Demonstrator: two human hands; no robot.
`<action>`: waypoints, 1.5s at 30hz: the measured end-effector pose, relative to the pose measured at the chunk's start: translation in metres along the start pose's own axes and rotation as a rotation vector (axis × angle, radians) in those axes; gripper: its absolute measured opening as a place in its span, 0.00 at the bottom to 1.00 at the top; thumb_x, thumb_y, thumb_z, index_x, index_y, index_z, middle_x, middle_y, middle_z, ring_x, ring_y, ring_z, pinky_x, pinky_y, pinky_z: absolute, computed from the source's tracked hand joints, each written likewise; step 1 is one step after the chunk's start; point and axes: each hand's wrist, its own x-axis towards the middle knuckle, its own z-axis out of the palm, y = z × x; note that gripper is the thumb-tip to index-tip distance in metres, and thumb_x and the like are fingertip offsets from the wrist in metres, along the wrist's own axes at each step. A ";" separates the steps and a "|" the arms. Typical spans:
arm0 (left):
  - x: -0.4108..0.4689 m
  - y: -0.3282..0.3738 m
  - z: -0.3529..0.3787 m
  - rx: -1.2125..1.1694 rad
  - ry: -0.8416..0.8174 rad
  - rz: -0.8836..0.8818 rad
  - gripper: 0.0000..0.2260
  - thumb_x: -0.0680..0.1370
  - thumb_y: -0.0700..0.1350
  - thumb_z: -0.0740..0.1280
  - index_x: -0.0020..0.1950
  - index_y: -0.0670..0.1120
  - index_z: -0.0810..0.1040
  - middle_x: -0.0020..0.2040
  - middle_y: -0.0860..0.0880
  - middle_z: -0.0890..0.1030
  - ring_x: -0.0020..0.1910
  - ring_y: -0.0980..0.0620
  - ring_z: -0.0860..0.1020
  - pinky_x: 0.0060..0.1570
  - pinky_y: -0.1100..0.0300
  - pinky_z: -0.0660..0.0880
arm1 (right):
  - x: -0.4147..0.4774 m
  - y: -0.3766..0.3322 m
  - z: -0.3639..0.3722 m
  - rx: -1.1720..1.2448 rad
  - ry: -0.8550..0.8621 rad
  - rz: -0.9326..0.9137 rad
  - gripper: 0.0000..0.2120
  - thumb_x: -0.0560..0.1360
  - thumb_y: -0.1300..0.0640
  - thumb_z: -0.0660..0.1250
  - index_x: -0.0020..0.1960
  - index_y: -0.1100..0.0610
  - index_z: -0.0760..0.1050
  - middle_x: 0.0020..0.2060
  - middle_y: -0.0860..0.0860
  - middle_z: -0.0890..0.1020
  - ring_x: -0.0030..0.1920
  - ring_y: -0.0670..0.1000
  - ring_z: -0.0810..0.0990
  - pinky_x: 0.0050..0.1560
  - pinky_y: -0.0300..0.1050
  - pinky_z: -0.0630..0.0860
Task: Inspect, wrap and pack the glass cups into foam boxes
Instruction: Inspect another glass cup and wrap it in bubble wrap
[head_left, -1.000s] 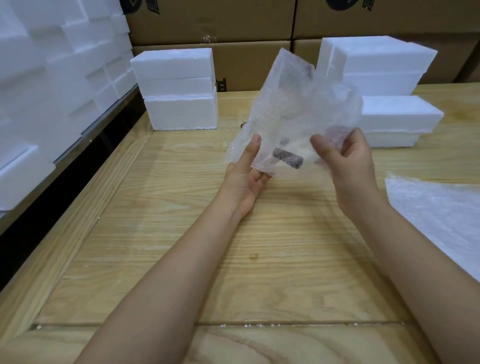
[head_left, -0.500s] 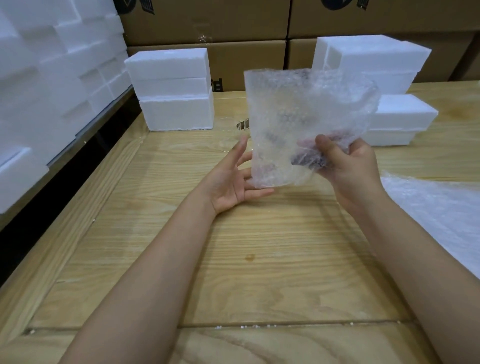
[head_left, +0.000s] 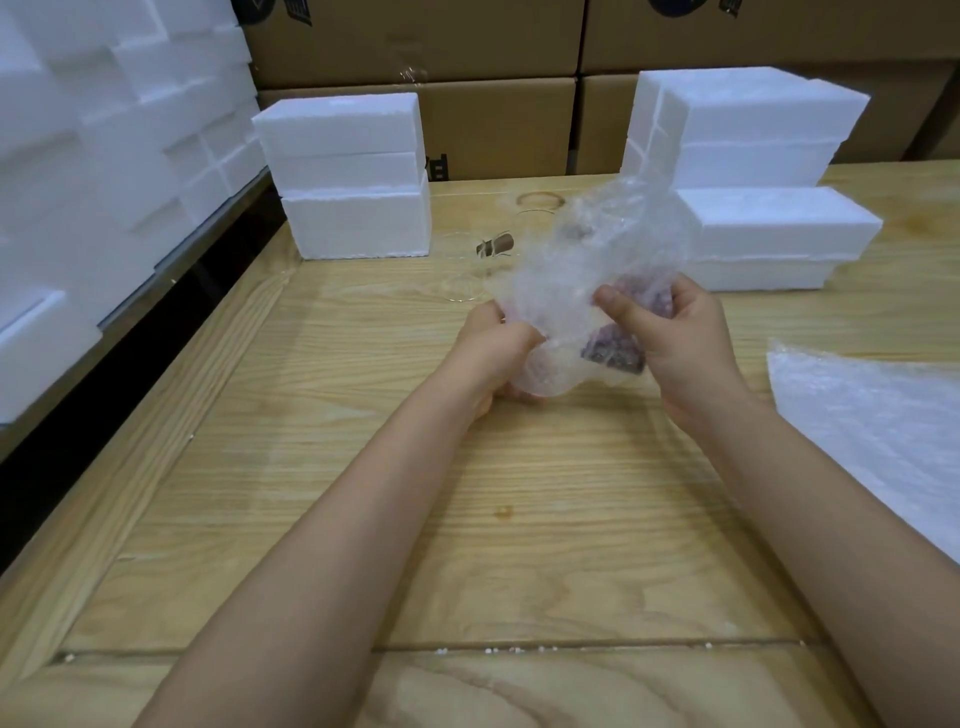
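- The cup (head_left: 613, 356) is up off the table (head_left: 519, 519), bundled in wrap (head_left: 576, 260) between the two hands. Only a dark part of it shows through the bubbles, low in the bundle.
- The right hand (head_left: 680, 348) pinches wrap and cup together, thumb in front and fingers curled behind. It is the hand nearer the cup.
- The left hand (head_left: 493, 358) has its fingers curled round the lower left end of the wrap, just beside the cup.
- The bundle's long axis runs from the left hand up and away to the right. Its loose end stands above both hands, toward the right foam boxes (head_left: 769, 228).
- To my eye the next fold has to bring that loose upper end down over the cup while the right hand holds it steady.
- Half a second ago the wrap stood as a nearly flat sheet held by the right hand alone, with the left hand open beside it. Now the wrap is crumpled round the cup, the left hand has hold of it, and the bundle sits lower.
- Behind the bundle another glass (head_left: 478, 265) lies bare on the table. A spare sheet (head_left: 872, 431) lies to the right, and the left foam boxes (head_left: 353, 218) are well apart.
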 end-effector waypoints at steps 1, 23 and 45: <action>0.001 -0.002 0.003 0.034 0.029 0.035 0.15 0.74 0.34 0.66 0.60 0.43 0.78 0.53 0.42 0.83 0.48 0.43 0.82 0.36 0.55 0.79 | 0.000 0.001 0.001 -0.010 -0.014 0.012 0.08 0.70 0.63 0.73 0.43 0.52 0.78 0.34 0.44 0.84 0.35 0.43 0.84 0.32 0.36 0.77; -0.019 -0.004 0.019 -0.139 -0.244 0.361 0.09 0.71 0.36 0.62 0.48 0.47 0.75 0.43 0.50 0.77 0.39 0.62 0.77 0.39 0.69 0.72 | 0.004 0.008 0.009 -0.675 0.003 0.092 0.09 0.72 0.49 0.70 0.50 0.44 0.72 0.39 0.42 0.79 0.40 0.40 0.77 0.32 0.36 0.68; -0.022 -0.007 0.023 -0.047 -0.107 0.431 0.15 0.71 0.37 0.65 0.56 0.46 0.78 0.57 0.43 0.81 0.58 0.47 0.79 0.57 0.57 0.76 | -0.001 0.008 0.009 -0.536 0.071 -0.075 0.17 0.67 0.68 0.62 0.41 0.44 0.75 0.39 0.40 0.80 0.41 0.38 0.78 0.35 0.26 0.71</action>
